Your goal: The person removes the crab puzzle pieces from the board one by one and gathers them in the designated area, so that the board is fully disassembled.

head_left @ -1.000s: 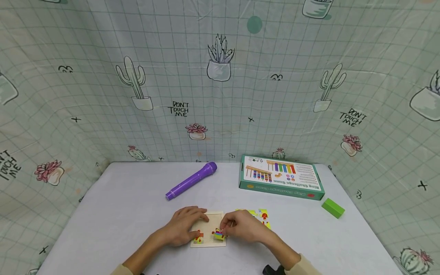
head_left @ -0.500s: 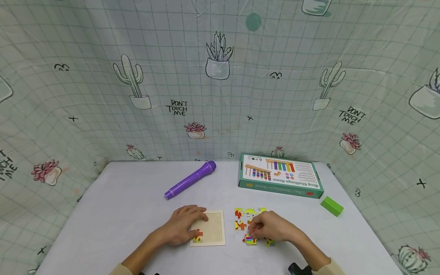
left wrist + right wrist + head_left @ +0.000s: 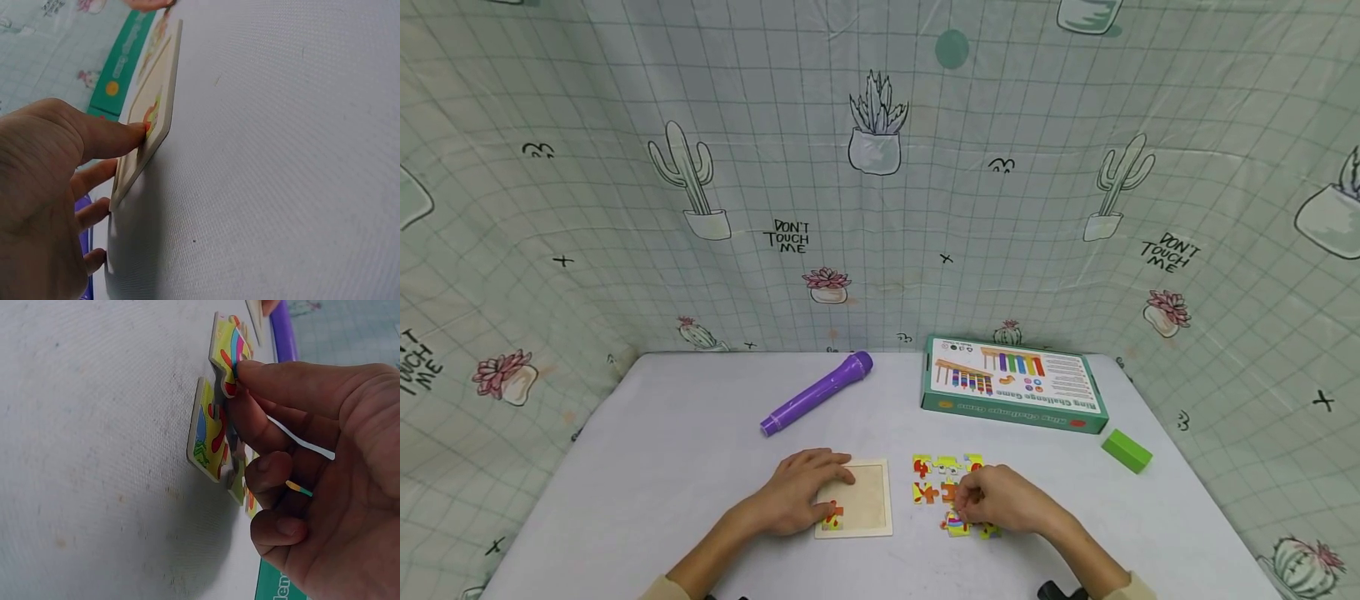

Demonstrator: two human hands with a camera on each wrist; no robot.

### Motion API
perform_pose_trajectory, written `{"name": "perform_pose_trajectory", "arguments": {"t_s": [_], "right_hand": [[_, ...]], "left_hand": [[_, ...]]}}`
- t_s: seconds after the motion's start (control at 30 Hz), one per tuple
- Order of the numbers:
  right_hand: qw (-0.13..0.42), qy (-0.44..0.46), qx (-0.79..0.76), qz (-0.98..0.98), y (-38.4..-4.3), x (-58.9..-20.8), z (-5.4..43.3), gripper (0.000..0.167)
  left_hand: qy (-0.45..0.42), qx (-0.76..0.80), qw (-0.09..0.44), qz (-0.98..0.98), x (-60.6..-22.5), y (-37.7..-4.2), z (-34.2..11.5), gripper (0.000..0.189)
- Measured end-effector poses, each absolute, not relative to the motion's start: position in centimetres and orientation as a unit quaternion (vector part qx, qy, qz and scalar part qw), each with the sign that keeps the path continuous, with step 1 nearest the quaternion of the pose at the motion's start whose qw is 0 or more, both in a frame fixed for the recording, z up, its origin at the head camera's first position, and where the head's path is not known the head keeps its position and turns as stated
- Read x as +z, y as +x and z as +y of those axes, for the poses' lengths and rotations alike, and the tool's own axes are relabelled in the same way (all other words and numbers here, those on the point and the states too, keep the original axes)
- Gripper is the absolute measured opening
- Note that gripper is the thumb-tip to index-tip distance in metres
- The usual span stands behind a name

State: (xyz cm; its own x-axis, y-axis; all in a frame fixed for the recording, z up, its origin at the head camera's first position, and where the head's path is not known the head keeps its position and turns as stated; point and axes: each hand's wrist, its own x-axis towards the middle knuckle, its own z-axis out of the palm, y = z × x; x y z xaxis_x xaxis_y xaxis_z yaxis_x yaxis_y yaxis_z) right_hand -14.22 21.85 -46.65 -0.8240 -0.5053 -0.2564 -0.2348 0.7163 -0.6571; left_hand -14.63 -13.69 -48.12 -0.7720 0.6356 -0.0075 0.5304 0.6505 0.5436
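Note:
My right hand [image 3: 1000, 498] pinches a yellow jigsaw piece [image 3: 231, 347] with pink and blue stripes between thumb and index finger, its other fingers curled. That piece is close over the table, beside another jigsaw piece [image 3: 206, 431] with a blue and red print. On the left, my left hand [image 3: 801, 493] rests on a shallow wooden puzzle tray [image 3: 867, 492], fingers spread along its left side and far edge. Its thumb [image 3: 119, 136] presses a red and yellow jigsaw piece [image 3: 832, 522] in the tray's near left corner.
Several loose jigsaw pieces [image 3: 922, 492] lie right of the tray, partly hidden by my right hand. Behind them is a green game box [image 3: 1015, 385]. A purple toy microphone [image 3: 816, 394] lies beyond the tray, and a green block [image 3: 1127, 452] sits far right.
My right hand has carried the striped piece from over the tray's near right corner rightward to the loose pieces, and slightly farther right since. My left hand has stayed in place.

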Motion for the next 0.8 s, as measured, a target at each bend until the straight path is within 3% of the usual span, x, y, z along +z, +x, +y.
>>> {"name": "perform_pose_trajectory", "arguments": {"t_s": [0.47,0.8], "right_hand": [[0.184,-0.214,-0.294,0.913,-14.1,-46.7,21.4,0.014],[0.174,-0.246,-0.326,0.896,-14.7,-46.5,17.4,0.006]], "left_hand": [[0.328,0.261,0.099,0.902,-48.2,-14.6,-14.0,0.033],[0.347,0.26,0.108,0.895,-49.3,-15.0,-14.9,0.037]]}}
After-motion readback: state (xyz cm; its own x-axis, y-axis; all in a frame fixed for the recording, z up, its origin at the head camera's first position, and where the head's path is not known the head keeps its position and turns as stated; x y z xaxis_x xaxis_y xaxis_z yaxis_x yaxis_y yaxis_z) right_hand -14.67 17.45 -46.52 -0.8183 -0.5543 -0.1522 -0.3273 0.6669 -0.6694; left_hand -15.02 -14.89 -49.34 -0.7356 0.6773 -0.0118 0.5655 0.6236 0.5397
